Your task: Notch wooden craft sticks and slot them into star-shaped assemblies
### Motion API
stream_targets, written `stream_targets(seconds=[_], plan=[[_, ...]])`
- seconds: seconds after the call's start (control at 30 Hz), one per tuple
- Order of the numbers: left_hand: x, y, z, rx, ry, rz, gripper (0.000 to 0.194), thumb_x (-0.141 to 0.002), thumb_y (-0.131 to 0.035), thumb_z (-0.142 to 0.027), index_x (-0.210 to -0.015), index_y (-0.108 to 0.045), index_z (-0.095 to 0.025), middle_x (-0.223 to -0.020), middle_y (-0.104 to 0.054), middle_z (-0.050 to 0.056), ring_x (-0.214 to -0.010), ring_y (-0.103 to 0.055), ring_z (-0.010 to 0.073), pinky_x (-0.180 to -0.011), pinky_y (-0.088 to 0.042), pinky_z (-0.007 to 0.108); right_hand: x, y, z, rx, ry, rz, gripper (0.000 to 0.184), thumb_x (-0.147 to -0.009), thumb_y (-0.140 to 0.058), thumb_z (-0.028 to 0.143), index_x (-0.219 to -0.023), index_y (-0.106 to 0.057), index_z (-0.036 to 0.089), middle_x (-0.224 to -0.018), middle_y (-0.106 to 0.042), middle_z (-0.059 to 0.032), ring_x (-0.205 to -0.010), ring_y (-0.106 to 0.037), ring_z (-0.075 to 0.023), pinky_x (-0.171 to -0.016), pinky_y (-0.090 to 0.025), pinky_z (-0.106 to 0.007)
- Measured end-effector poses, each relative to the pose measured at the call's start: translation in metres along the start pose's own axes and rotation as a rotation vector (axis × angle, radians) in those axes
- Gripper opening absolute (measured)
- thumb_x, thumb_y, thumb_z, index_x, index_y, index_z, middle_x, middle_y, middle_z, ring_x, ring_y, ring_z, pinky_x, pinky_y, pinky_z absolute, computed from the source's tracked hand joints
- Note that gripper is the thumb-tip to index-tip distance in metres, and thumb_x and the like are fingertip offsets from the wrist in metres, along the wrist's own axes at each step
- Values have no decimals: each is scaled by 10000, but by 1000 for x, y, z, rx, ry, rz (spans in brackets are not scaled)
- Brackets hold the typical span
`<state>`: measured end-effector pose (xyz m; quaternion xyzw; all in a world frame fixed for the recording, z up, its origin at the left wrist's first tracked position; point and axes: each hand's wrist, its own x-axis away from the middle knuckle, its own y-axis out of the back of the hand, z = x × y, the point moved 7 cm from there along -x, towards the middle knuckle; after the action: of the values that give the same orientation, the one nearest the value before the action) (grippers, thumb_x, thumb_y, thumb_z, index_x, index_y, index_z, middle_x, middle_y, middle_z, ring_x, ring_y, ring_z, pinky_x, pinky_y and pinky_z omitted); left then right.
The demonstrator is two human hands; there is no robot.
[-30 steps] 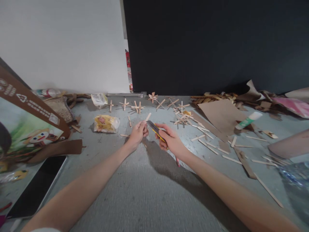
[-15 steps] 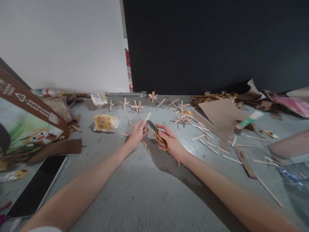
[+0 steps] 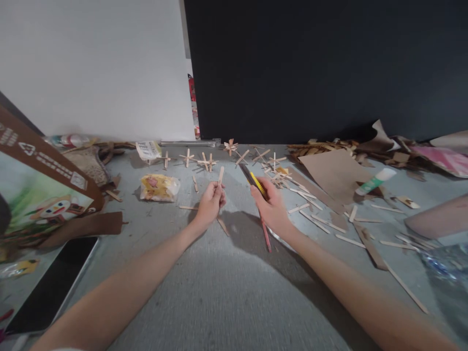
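My left hand (image 3: 211, 202) pinches a short wooden craft stick (image 3: 221, 175), which points up from between thumb and fingers. To the right, my right hand (image 3: 271, 200) is wrapped round a yellow and black utility knife (image 3: 258, 184). The knife's dark front end points up and left, apart from the stick. Under my right wrist lies a red pencil-like rod (image 3: 265, 235), partly covered by the hand. A pointed wood sliver (image 3: 223, 226) rests on the table just below my left hand. Behind both hands stand several small crossed-stick pieces (image 3: 187, 157) in a row.
Loose craft sticks (image 3: 315, 222) and brown cardboard (image 3: 329, 173) spread over the right side, with a green glue stick (image 3: 376, 182). At left are a yellow packet (image 3: 160, 188), a phone (image 3: 54, 282) and a printed box (image 3: 47, 180). White and black panels (image 3: 329, 68) stand behind.
My right hand has drawn the knife away from the stick, up and to the right. The stick in my left hand now stands more upright. More of the red rod shows.
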<state>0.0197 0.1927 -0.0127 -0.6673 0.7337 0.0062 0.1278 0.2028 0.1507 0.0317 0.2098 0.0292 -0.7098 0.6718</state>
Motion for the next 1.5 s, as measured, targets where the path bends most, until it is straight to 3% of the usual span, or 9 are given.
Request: stream_targets(seconds=[0.13,0.3,0.53,0.7,0.9,1.03,1.23,1.37,1.5], plan=[[5,-8,-7,-79,-45,102,382,-974,-632,-585,-1006,-569,-209,-592,-497,-71,-496,-475,111,-535,-361,256,-1,4,-18,120,76,-79,293,-923,-593,480,-1026,-664,216,-809,-639,-18,-758,-555,-206,-723,-432,-332],[9,-13,-7,-75,3,173,386,-954,-661,-552,-1094,-512,-224,-563,-541,-77,-488,-505,136,-541,-393,263,0,6,-24,57,71,-112,295,-901,-631,491,-1006,-682,220,-871,-680,-32,-805,-580,-212,-768,-457,-335],[32,-38,-8,-289,47,460,221,-960,-636,-427,-1015,-552,-230,-573,-558,-53,-470,-473,134,-498,-349,246,-2,8,-28,-16,-48,-120,327,-795,-710,545,-762,-615,234,-651,-502,24,-637,-435,-168,-631,-392,-304],[38,-44,-9,-357,21,547,184,-971,-613,-404,-1014,-562,-233,-619,-586,-34,-517,-504,146,-536,-374,251,-3,6,-31,-14,-82,-61,339,-787,-693,549,-729,-617,224,-645,-483,19,-632,-413,-161,-617,-373,-301],[33,-43,-19,-536,-147,469,92,-871,-704,-279,-899,-641,-218,-685,-636,-4,-609,-548,153,-612,-378,259,-3,2,-30,67,-81,-4,376,-818,-667,574,-704,-607,220,-640,-488,10,-649,-420,-169,-607,-342,-300],[30,-44,-17,-557,-145,452,74,-860,-712,-244,-892,-656,-208,-724,-669,12,-649,-588,161,-644,-414,271,-2,1,-29,40,-63,3,375,-830,-656,572,-712,-593,222,-648,-464,19,-652,-409,-164,-607,-342,-295],[24,-36,-17,-624,-113,359,32,-919,-659,-211,-937,-675,-190,-874,-741,49,-820,-681,188,-783,-512,304,-1,7,-26,56,46,-44,315,-854,-606,524,-759,-604,224,-678,-559,10,-675,-490,-178,-651,-401,-304],[20,-30,-20,-785,-220,278,103,-923,-641,-141,-840,-678,-190,-847,-724,43,-835,-670,192,-805,-522,322,-2,7,-32,220,49,-55,247,-845,-585,466,-784,-617,229,-693,-621,-9,-675,-545,-198,-676,-417,-325],[21,-35,-15,-963,-331,331,188,-878,-656,-54,-753,-661,-194,-813,-695,47,-927,-659,229,-857,-518,359,-4,9,-42,389,-24,-58,238,-858,-559,446,-846,-652,228,-769,-697,-58,-724,-615,-238,-710,-430,-358]])
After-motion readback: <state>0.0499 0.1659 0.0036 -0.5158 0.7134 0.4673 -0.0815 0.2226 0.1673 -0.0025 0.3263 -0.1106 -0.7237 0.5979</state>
